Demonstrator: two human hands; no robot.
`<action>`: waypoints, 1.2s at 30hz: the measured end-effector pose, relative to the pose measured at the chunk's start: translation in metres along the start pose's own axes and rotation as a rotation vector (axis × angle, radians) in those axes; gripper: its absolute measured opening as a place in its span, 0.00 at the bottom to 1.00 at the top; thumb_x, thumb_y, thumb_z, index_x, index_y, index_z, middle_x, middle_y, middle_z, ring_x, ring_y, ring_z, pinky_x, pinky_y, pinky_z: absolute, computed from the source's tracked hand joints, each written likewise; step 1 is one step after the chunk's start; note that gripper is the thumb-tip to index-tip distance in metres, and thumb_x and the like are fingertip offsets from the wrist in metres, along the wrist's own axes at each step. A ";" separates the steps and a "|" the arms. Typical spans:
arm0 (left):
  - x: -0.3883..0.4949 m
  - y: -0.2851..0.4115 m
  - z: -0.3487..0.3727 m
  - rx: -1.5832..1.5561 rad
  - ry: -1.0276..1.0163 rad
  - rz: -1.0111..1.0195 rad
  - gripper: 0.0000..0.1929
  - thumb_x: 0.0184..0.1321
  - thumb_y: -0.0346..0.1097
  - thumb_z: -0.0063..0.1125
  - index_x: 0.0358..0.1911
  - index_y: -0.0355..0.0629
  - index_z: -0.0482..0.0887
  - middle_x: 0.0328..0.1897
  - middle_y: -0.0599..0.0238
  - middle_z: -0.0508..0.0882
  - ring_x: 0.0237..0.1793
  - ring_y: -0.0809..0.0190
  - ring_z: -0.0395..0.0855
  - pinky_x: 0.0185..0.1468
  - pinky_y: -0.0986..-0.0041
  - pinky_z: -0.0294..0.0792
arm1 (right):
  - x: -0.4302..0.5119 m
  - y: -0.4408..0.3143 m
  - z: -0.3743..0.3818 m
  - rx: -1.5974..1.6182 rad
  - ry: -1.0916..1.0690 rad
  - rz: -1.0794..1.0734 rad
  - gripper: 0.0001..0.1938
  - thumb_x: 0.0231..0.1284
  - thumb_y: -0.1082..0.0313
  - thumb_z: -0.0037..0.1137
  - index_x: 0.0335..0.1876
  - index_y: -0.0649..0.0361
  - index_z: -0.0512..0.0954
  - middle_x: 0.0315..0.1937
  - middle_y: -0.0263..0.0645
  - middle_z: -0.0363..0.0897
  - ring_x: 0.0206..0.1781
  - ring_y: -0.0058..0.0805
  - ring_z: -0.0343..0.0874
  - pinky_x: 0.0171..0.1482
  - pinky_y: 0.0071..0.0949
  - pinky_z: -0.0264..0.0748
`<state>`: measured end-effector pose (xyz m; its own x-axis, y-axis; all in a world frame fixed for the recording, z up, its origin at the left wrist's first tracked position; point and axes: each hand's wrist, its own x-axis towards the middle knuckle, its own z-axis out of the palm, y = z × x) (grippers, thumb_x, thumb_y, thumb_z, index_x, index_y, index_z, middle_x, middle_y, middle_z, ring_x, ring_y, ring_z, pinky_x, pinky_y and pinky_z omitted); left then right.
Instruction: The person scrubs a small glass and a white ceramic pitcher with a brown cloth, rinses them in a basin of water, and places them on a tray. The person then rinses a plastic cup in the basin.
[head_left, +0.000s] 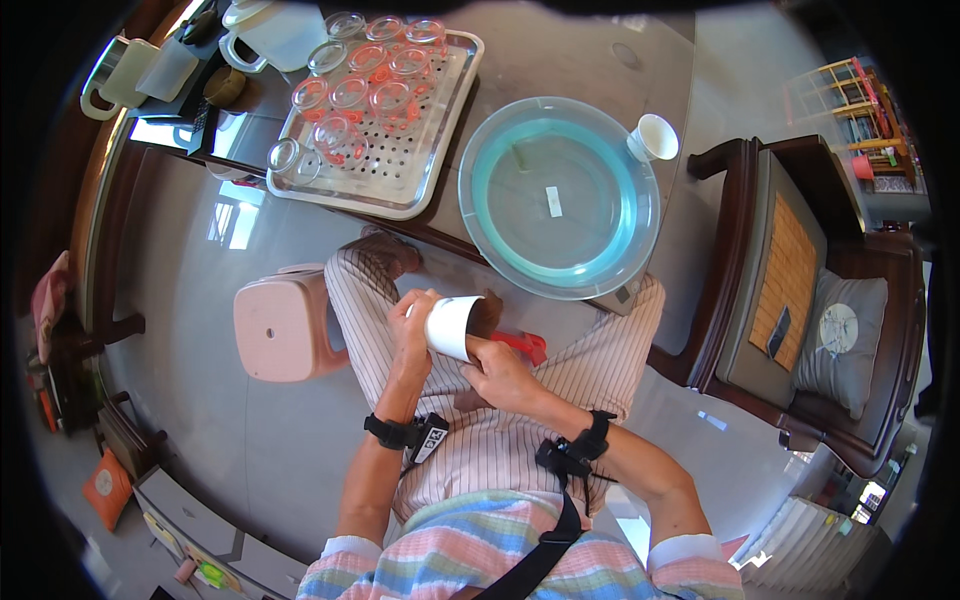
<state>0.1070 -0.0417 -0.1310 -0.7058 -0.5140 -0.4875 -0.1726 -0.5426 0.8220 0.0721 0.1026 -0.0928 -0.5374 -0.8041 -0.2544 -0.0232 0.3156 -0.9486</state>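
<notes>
My left hand (414, 322) grips a white cylindrical cup (451, 327), tilted on its side with its mouth facing right. My right hand (504, 375) is at the cup's mouth, its fingers partly inside the rim and hidden. Whether those fingers hold anything cannot be seen. Both hands are above my lap, between the striped trouser legs (607, 345). Beyond them a large clear round basin (469, 217) with bluish water stands on the table. A small white cup (654, 139) is at the basin's right rim.
A perforated steel tray (390, 196) bears several upturned glass cups (349, 94) with red patterns. Left of it are white pitchers (281, 37). A pink plastic stool (274, 330) stands by my left leg. At right is a wooden armchair (705, 300) with cushions. A red object (529, 346) lies below my hands.
</notes>
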 end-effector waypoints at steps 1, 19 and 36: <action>-0.002 0.000 0.002 0.004 0.006 0.046 0.12 0.59 0.39 0.55 0.25 0.38 0.80 0.25 0.68 0.79 0.27 0.71 0.75 0.31 0.79 0.66 | -0.004 -0.004 -0.001 0.192 0.006 0.056 0.21 0.57 0.76 0.48 0.59 0.63 0.70 0.43 0.38 0.79 0.35 0.33 0.79 0.38 0.27 0.80; -0.010 0.030 0.008 -0.261 -0.249 -0.177 0.17 0.65 0.47 0.46 0.34 0.39 0.79 0.29 0.62 0.83 0.30 0.64 0.83 0.34 0.74 0.76 | -0.070 -0.054 -0.086 1.128 0.520 0.355 0.20 0.51 0.75 0.50 0.53 0.68 0.72 0.48 0.45 0.78 0.38 0.20 0.77 0.38 0.17 0.77; -0.020 0.029 0.023 0.100 -0.295 -0.208 0.12 0.60 0.42 0.54 0.28 0.40 0.80 0.25 0.68 0.80 0.24 0.73 0.76 0.26 0.81 0.67 | -0.024 -0.026 -0.050 -0.842 -0.173 -0.287 0.20 0.49 0.74 0.54 0.52 0.57 0.71 0.43 0.37 0.76 0.33 0.41 0.80 0.33 0.35 0.80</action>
<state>0.1002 -0.0323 -0.0909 -0.8135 -0.1778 -0.5537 -0.3897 -0.5400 0.7460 0.0432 0.1392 -0.0530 -0.2834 -0.9516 -0.1189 -0.7818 0.3011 -0.5460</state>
